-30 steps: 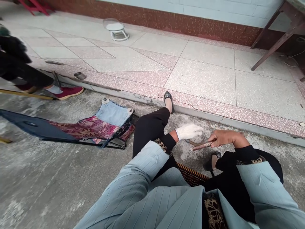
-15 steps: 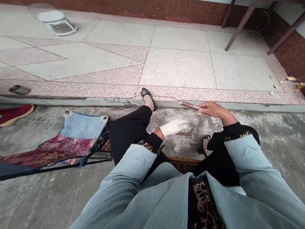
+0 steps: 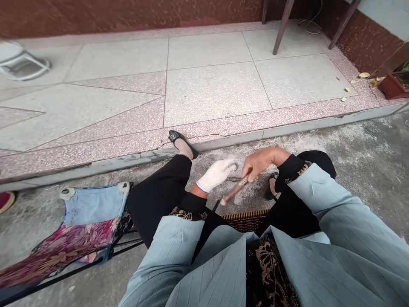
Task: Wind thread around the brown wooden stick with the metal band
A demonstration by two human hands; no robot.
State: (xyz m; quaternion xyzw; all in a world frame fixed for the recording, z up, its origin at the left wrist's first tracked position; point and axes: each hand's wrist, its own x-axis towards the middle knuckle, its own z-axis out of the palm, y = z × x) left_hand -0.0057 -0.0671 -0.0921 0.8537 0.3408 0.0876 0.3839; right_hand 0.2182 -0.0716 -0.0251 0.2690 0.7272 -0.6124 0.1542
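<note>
My right hand [image 3: 259, 164] is closed around a short brown stick [image 3: 235, 191], whose pale end points down and left toward my lap. Beside it, my left hand [image 3: 218, 174] wears a white knitted glove and has its fingers curled together; whatever may be in them is hidden. A thin brown piece [image 3: 234, 178] shows just below the gloved fingertips, and I cannot tell whether it is held or lies on the ground. The two hands are close but apart, above the concrete between my knees.
Beneath me is a woven seat or basket edge [image 3: 246, 218]. A folding chair with patterned cloth [image 3: 79, 230] stands at left. Ahead runs a low tiled step [image 3: 217, 94], with a white stool [image 3: 24, 64], wooden legs [image 3: 283, 27] and a reddish planter [image 3: 394, 85].
My right hand has moved left and down, swinging the stick's pale end toward my lap. My gloved left hand stays curled in nearly the same place. The camera view has turned right.
</note>
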